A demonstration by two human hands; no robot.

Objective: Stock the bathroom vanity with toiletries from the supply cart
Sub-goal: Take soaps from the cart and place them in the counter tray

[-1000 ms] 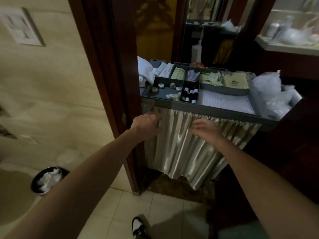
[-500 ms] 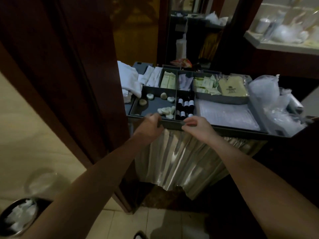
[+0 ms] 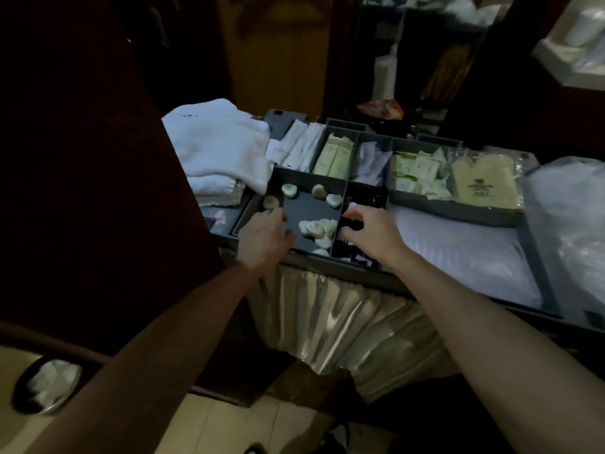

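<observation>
**Both hands over the supply cart's front trays**

Dim doorway light falls on the supply cart, its grey top tray split into compartments above a pleated satin skirt. Small round wrapped soaps lie scattered in the front-left compartment. The left hand rests at that compartment's near-left corner, fingers curled down, close to the soaps; it appears to grip nothing. The right hand reaches into the neighbouring narrow compartment of small dark bottles, fingertips bent together among them; whether it has hold of one I cannot tell. Behind lie pale green sachets and cream packets. Folded white towels sit at the cart's left end, crinkled plastic bags at its right. A waste bin stands on the tiled floor, lower left.
</observation>
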